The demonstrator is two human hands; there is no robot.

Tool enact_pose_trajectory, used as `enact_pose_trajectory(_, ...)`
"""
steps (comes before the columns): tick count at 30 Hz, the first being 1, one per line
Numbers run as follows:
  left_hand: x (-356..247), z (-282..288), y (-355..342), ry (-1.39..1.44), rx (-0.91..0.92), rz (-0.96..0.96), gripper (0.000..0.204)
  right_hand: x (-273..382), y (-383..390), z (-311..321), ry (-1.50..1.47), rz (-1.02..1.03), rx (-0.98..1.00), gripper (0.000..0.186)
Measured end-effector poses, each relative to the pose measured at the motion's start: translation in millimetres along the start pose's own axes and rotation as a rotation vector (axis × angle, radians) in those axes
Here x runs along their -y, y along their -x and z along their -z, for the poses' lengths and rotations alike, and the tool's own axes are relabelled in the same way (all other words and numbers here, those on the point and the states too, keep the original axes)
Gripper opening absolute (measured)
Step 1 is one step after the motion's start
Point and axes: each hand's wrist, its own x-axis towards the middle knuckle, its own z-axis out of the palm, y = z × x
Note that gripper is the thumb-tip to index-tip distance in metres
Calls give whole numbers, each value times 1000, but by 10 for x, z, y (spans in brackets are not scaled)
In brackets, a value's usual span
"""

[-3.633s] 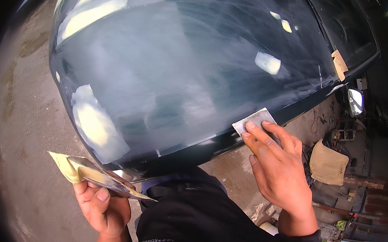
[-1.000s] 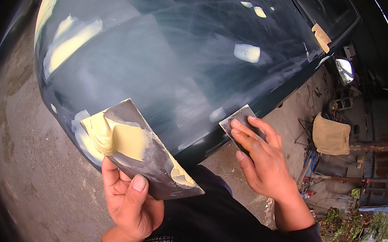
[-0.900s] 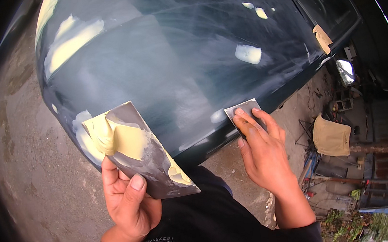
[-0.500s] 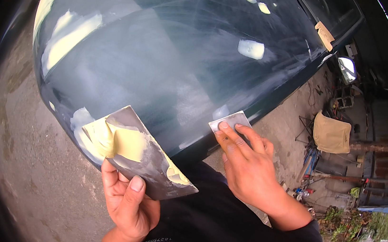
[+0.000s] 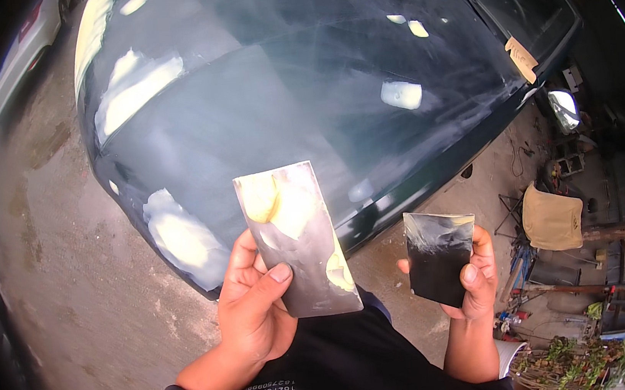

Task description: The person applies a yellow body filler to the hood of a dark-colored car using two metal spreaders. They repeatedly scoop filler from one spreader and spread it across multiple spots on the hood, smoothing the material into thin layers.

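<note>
My left hand [image 5: 248, 318] is closed on a flat grey mixing board [image 5: 308, 261], its thumb across the face. Pale yellow body filler [image 5: 291, 209] lies thick on the board's upper part, with a smaller smear along its right edge. To the right, my right hand [image 5: 480, 280] grips a dark rectangular putty spreader [image 5: 439, 261] by its right side, broad face upward, with a whitish film near its upper edge. Both tools are held apart, in front of a dark green car hood [image 5: 240, 103]. A filler patch [image 5: 182, 237] covers the hood's near left corner.
More pale patches mark the hood, among them a large one [image 5: 142, 87] at left and a small one [image 5: 401, 95] at right. Beyond are a side mirror [image 5: 563, 110], a tan folding chair [image 5: 552, 215] and plants [image 5: 563, 367]. A silver car [image 5: 20, 63] stands far left.
The spreader has come off the hood's near edge and been turned broad face up. The board has moved right and stands more upright. The patch at the near left corner is now uncovered.
</note>
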Motion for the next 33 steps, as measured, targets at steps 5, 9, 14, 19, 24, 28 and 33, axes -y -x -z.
enact_pose_trajectory(5,151,-151,-36,-39,53,155,44,-173,212,121,-219,-71,100,58)
enact_pose_trajectory(9,343,-250,37,-51,81,253,44,-224,254,36,-162,-183,125,68)
enact_pose_trajectory(14,666,-501,195,-87,132,227,45,-183,309,374,30,-227,42,65)
enact_pose_trajectory(19,1031,-770,420,-220,155,111,49,46,292,928,197,-66,-144,56)
enact_pose_trajectory(24,1414,-825,548,-420,116,-437,55,488,655,1149,27,43,-190,64)
enact_pose_trajectory(28,1669,-815,594,-465,198,-704,61,454,938,1080,57,96,53,72)
enact_pose_trajectory(33,1727,-779,764,-485,364,-717,59,306,839,931,127,24,178,70)
